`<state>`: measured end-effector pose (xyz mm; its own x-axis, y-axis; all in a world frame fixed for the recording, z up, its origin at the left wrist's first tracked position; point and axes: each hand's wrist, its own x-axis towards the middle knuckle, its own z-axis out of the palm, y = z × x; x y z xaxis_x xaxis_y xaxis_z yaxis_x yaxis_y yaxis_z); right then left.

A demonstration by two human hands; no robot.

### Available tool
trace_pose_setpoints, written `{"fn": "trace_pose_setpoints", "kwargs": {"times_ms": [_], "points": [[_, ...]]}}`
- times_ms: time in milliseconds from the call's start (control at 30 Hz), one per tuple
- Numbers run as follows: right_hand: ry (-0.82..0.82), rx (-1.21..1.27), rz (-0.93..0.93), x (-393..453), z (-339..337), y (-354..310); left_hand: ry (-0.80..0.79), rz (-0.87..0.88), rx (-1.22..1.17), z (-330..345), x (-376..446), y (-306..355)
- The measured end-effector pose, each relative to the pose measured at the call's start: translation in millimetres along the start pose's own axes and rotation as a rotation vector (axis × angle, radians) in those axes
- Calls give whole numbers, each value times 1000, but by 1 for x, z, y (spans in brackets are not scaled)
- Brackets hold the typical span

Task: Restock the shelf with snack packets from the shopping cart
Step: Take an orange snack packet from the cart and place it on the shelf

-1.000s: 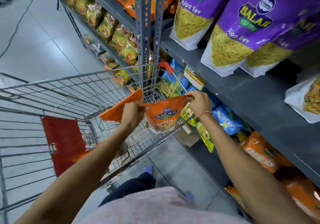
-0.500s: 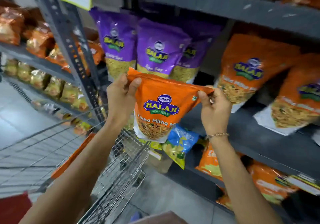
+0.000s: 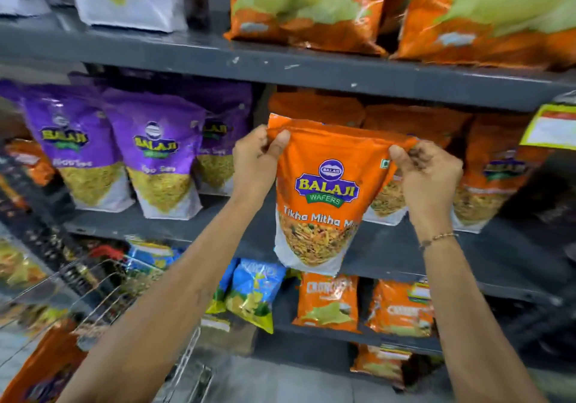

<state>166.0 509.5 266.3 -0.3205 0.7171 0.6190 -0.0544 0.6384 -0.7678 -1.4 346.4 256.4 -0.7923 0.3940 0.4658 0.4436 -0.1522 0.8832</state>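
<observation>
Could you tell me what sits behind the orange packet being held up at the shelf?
Behind the held orange packet, more orange packets of the same kind stand on the grey shelf; one peeks out at its right edge. The packet covers whatever stands directly behind its middle.

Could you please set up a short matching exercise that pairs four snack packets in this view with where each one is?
Things:
1. Tikha Mitha packet
2. purple packets
3. blue packet
4. orange packet in cart

Places:
A. bottom left, inside the wire cart
B. middle shelf, left of the hands
C. held by its top corners between left hand and right hand
D. lower shelf, under the held packet

Pairs: 1-C, 2-B, 3-D, 4-A
</observation>
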Motion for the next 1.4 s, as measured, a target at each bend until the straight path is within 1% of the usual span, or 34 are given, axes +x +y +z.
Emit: {"fn": "trace_pose_setpoints", "kwargs": {"times_ms": [267,333,500,667,733,800,867,900,933,967,1033,1100,1200,1300,1367,1400], "points": [[-8,-123,-2,28,-11,12,-26,-83,-58,41,20,-7],[-10,-122,24,35,-8,18,-30,-87,-90,47,23,-10],[-86,-79,90,41,0,31,-49,-106,-127,52,28,-21],[-65,-85,90,38,7,37,-48,-83,-91,47,27,-33],[-12,-95,90,32,11,36,-54,-110,-90,45,25,-34],[109,-113,44,18,15,35,-42,-120,-59,42,19,-38],[243,-126,-88,-4,24,31,-15,-139,-8,28,7,-43],[272,-125,-158,-18,32,27,-2,-155,4,17,0,-46],[258,-114,-211,-34,42,24,10,-179,8,3,-8,-51],[203,-90,-247,-50,55,21,23,-200,19,-14,-17,-55],[-3,-8,-273,-82,88,16,68,-228,67,-57,-38,-62],[-277,76,-257,-112,126,8,162,-269,131,-110,-64,-68],[-744,129,-192,-164,186,-10,307,-352,310,-200,-114,-78],[-1127,84,-204,-215,243,-27,478,-498,445,-279,-171,-88],[-1330,13,-242,-248,282,-37,532,-660,594,-328,-210,-102],[-1410,-17,-260,-264,301,-40,534,-762,651,-352,-229,-111]]}}
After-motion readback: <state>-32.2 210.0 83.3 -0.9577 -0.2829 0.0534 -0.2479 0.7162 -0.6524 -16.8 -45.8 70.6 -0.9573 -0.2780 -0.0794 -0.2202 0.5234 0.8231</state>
